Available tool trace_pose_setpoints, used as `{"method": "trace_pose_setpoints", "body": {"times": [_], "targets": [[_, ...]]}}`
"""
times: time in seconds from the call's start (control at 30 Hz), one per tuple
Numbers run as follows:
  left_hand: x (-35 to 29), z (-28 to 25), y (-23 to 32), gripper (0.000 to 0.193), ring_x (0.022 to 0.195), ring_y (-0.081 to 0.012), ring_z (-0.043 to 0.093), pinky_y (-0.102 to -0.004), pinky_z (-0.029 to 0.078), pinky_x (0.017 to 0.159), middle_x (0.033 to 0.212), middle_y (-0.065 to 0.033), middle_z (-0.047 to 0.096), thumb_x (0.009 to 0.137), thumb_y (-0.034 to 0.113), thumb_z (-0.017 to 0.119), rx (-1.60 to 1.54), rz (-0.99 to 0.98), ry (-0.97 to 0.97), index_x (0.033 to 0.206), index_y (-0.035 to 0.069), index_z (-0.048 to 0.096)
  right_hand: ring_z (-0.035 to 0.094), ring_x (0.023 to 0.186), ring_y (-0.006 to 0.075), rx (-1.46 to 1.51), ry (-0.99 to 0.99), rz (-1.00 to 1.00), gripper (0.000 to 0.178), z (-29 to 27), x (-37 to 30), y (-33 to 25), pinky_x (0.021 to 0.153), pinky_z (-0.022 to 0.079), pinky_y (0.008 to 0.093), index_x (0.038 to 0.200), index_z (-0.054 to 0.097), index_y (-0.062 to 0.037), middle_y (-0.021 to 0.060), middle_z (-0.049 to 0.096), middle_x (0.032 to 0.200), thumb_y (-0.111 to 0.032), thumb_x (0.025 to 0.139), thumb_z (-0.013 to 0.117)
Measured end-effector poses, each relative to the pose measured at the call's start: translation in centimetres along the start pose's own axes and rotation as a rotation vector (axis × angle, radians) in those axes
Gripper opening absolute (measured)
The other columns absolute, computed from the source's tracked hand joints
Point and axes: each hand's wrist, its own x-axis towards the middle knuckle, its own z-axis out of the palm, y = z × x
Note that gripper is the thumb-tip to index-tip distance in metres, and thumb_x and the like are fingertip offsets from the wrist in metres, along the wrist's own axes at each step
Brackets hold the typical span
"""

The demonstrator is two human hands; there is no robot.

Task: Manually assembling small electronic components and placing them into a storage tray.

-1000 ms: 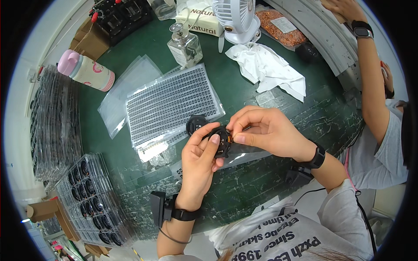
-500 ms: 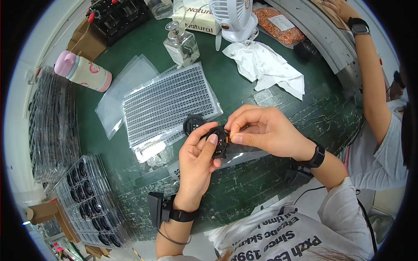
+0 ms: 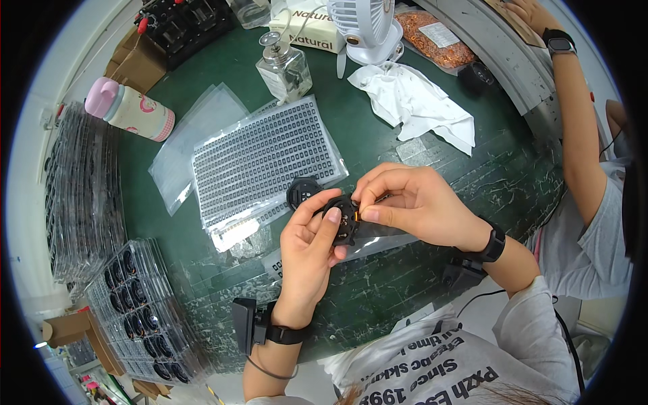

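Note:
Between the fingers of my left hand (image 3: 312,246) is a round black plastic part (image 3: 345,224), tilted toward me, with small metal spots on its face. My right hand (image 3: 418,206) pinches a small orange piece (image 3: 358,214) at the right edge of that part. Whether the orange piece is fixed to the part or apart from it, I cannot tell. Just beyond my left fingertips, a second round black part (image 3: 302,192) lies at the corner of a sheet of small dark labels (image 3: 263,158). A clear plastic bag (image 3: 385,243) lies under my hands.
At left stand a clear tray of round black parts (image 3: 162,317), stacked trays (image 3: 84,196) and a bottle (image 3: 131,111). Toward the back are a glass pump bottle (image 3: 283,71), white fan (image 3: 364,30), cloth (image 3: 418,104) and bag of orange pieces (image 3: 432,40). A co-worker's arm (image 3: 577,121) reaches in at right.
Both hands stay almost in place at the round black part. The whole view has shifted very slightly; nothing has been taken up or let go.

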Motion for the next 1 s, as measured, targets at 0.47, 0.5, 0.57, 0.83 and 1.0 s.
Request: {"method": "trace_pose_setpoints", "body": {"times": [0.47,0.5,0.57,0.83,1.0], "targets": [[-0.1,-0.1,0.1,0.027,0.050,-0.0019,0.048,-0.0137,0.032,0.040,0.085,-0.0037,0.066,0.097,0.010,0.053,0.018,0.001,0.026,0.122,0.001,0.052,0.058,0.100,0.0143,-0.027,0.010,-0.029,0.011,0.4,0.1,0.2,0.090,0.050,0.0271,0.096,0.062,0.0043,0.0094,0.054,0.110,0.005,0.085,0.063],[0.0,-0.2,-0.1,0.027,0.050,-0.0018,0.048,-0.0137,0.032,0.040,0.086,-0.0039,0.066,0.097,0.010,0.053,0.014,0.013,0.023,0.122,0.001,0.052,0.058,0.100,0.0145,-0.024,0.020,-0.023,0.010,0.5,0.0,0.2,0.090,0.050,0.0274,0.095,0.062,0.0042,0.0094,0.054,0.110,0.005,0.085,0.063],[0.0,-0.3,-0.2,0.027,0.050,-0.0018,0.048,-0.0138,0.032,0.040,0.086,-0.0041,0.066,0.097,0.010,0.053,0.009,0.025,0.017,0.122,0.001,0.052,0.058,0.101,0.0147,-0.032,0.044,-0.035,0.010,0.9,-0.1,0.3,0.090,0.051,0.0277,0.094,0.062,0.0039,0.0096,0.054,0.109,0.006,0.084,0.063],[-0.2,0.2,-0.3,0.027,0.052,-0.0024,0.049,-0.0141,0.034,0.042,0.089,-0.0059,0.066,0.097,0.010,0.053,0.039,0.098,0.042,0.123,0.001,0.051,0.059,0.103,0.0155,0.114,0.083,0.026,0.029,1.1,-0.1,0.3,0.092,0.052,0.0298,0.104,0.052,-0.0010,0.0091,0.056,0.109,0.006,0.081,0.067],[-0.2,0.1,-0.5,0.029,0.053,-0.0030,0.051,-0.0144,0.036,0.043,0.089,-0.0062,0.066,0.097,0.011,0.053,0.038,0.112,0.028,0.123,0.001,0.050,0.058,0.106,0.0152,0.226,0.026,0.093,0.036,0.6,0.1,0.4,0.092,0.052,0.0309,0.108,0.049,-0.0041,0.0076,0.057,0.110,0.005,0.080,0.070]]}}
